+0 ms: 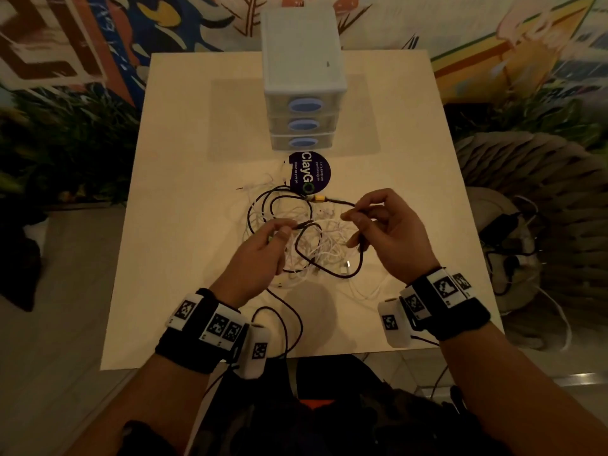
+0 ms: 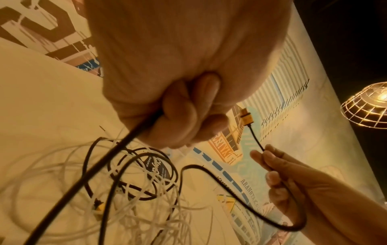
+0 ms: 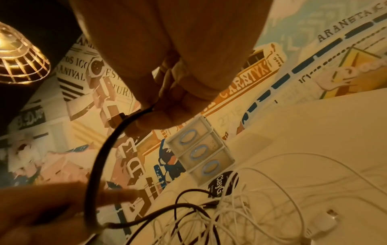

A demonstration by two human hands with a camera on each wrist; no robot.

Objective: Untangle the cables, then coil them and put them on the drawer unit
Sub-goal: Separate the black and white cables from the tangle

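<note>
A tangle of white cables (image 1: 316,248) and a black cable (image 1: 263,205) lies mid-table, in front of the pale three-drawer unit (image 1: 302,77). My left hand (image 1: 283,227) pinches the black cable above the tangle; the left wrist view shows its fingers (image 2: 180,116) curled round the cable (image 2: 83,179). My right hand (image 1: 353,213) pinches the same black cable a little behind its yellow plug (image 1: 317,199), which sticks out to the left. A loop of black cable (image 3: 98,157) hangs between the hands. The drawer unit (image 3: 201,152) has nothing on top.
A round dark "ClayGO" sticker (image 1: 309,172) lies between the drawer unit and the tangle. A white plug (image 1: 346,267) sits near my right wrist. Black cable (image 1: 292,324) trails over the table's front edge. A chair with more cables (image 1: 513,232) stands to the right.
</note>
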